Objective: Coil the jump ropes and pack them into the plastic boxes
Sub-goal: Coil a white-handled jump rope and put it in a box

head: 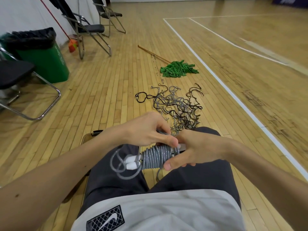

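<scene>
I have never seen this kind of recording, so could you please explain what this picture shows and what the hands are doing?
No machine here: one wide-angle camera sits on a person's head, looking forward and down, so the bare arms are the wearer's own. The person sits above a wooden gym floor. The left hand and right hand both grip a grey jump rope, wound in a tight coil with white ends sticking out and loose loops hanging. On the floor ahead lie a tangle of thin cords and a green mop; farther off stand a green bin and folding chairs. No plastic box is visible.
</scene>
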A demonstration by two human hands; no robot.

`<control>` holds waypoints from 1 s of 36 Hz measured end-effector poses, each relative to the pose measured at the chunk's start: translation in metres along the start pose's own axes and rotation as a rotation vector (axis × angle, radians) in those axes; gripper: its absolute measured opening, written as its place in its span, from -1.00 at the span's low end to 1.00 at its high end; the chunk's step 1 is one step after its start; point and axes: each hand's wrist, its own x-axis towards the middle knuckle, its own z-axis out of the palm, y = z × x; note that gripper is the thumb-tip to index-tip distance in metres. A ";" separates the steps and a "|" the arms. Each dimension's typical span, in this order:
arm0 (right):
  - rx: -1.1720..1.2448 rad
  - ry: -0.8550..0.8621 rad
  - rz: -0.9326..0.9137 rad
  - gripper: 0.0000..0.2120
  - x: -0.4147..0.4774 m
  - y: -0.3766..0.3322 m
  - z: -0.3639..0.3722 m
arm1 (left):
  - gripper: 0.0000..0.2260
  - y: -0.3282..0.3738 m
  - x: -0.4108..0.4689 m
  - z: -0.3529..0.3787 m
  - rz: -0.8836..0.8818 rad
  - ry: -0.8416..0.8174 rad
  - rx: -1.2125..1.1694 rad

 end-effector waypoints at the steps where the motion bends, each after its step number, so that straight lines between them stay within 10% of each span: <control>1: 0.017 -0.002 -0.020 -0.62 -0.002 -0.002 -0.001 | -0.54 0.000 -0.001 -0.001 0.001 -0.011 -0.074; 8: 0.081 -0.028 -0.116 -0.68 -0.010 -0.011 -0.006 | -0.71 0.000 -0.004 -0.005 -0.032 -0.059 -0.323; 15: -0.135 -0.070 -0.015 -0.70 -0.011 -0.004 -0.004 | -0.61 -0.005 -0.010 -0.003 -0.119 -0.092 -0.032; 30: 0.335 -0.027 -0.309 -0.58 -0.008 -0.006 -0.006 | -0.29 -0.030 -0.002 0.006 0.013 0.125 -0.429; 33: 0.389 0.059 -0.288 -0.66 -0.009 -0.004 -0.010 | -0.76 -0.054 -0.007 0.016 -0.072 0.203 -0.439; 36: 0.465 0.196 -0.220 -0.70 -0.011 -0.001 -0.019 | -0.75 -0.050 -0.016 0.024 -0.218 0.192 -0.567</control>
